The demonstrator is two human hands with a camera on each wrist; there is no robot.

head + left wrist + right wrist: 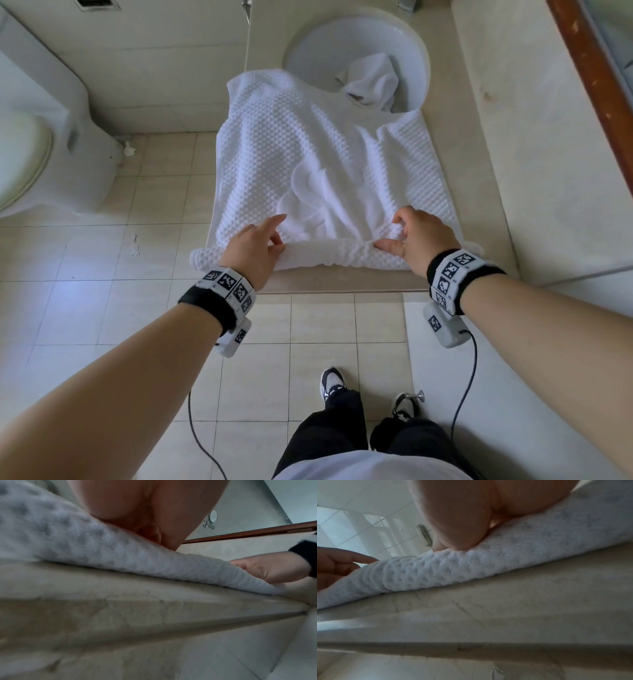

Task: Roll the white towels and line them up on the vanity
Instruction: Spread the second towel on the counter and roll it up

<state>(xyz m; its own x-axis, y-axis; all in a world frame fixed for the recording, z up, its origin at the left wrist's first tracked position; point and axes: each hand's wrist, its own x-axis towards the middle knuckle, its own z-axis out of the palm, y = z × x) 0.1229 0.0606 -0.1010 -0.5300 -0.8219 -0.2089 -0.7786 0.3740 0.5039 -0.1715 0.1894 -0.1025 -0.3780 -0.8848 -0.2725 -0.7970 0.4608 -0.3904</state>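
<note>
A large white waffle towel [308, 154] lies spread over the beige vanity [513, 171], its far part draped across the sink rim. Its near edge [325, 255] is turned up into a thin roll along the counter front. My left hand [263, 240] rests on the roll's left part with the index finger straight. My right hand [407, 233] curls its fingers over the roll's right part, thumb laid along it. The left wrist view shows the roll [85, 545] and the right hand [271, 569] gripping it. A second white towel [371, 82] lies crumpled in the sink [342, 37].
A toilet [27, 154] stands at the left on the tiled floor [102, 291]. A wood-framed mirror [596, 68] runs along the right behind the counter. The faucet [407, 4] is at the top edge. My feet stand just in front of the vanity edge [325, 284].
</note>
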